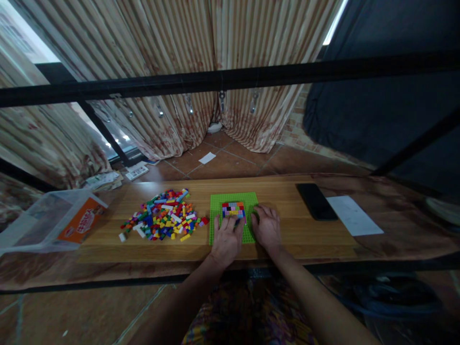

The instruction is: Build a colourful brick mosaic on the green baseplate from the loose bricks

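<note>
A green studded baseplate (214,203) lies on the wooden board in front of me. On it sits a patch of coloured toy bricks (230,209) in red, black, pink, orange, blue and other colours. My left hand (227,239) lies over the plate's lower part, fingers apart and their tips touching the patch's near side; it hides some bricks there. At the plate's right edge rests my right hand (268,227), palm down, fingers loosely bent, thumb by the edge. I see nothing held in it. Left of the plate spreads a heap of loose bricks (167,215).
The wooden board (283,191) lies on a cloth-covered table. At its left end stands a clear plastic box (43,206) with an orange label. To the right are a black phone (316,201) and a white paper sheet (354,215). A dark metal bar (201,82) crosses beyond the table.
</note>
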### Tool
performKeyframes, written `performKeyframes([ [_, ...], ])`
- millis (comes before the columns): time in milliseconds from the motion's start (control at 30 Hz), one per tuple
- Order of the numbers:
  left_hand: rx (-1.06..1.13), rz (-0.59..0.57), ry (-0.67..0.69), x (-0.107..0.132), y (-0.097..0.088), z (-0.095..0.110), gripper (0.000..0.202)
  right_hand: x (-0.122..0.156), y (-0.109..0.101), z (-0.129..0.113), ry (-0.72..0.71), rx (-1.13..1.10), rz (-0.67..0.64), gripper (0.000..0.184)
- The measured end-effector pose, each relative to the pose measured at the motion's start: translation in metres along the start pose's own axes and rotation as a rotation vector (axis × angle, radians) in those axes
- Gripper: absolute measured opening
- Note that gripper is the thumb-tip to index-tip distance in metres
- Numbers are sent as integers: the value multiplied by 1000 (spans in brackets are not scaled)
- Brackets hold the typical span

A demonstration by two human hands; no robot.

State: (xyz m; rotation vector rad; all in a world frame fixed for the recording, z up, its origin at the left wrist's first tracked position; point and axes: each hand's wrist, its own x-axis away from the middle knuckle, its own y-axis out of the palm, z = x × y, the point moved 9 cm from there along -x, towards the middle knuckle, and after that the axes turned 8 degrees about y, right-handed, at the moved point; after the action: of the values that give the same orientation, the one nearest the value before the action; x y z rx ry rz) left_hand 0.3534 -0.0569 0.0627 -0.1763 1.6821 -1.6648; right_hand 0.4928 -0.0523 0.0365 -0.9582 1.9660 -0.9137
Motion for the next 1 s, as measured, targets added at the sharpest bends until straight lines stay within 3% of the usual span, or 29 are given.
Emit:
performKeyframes([
  [400,-151,-95,-5,2,13,0,41,1,1,0,-25,39,9,31],
  [700,-42,-3,-97,12,0,-4,44,2,3,3,-62,61,36,33],
  [800,-10,64,-210,28,-15,-25,42,2,4,5,-56,58,41,33],
  [900,-20,154,-387,54,-37,-62,36,3,4,5,-43,55,45,32],
  [1000,-40,201,-454,74,-53,-90,34,3,3,5,-36,54,44,32],
])
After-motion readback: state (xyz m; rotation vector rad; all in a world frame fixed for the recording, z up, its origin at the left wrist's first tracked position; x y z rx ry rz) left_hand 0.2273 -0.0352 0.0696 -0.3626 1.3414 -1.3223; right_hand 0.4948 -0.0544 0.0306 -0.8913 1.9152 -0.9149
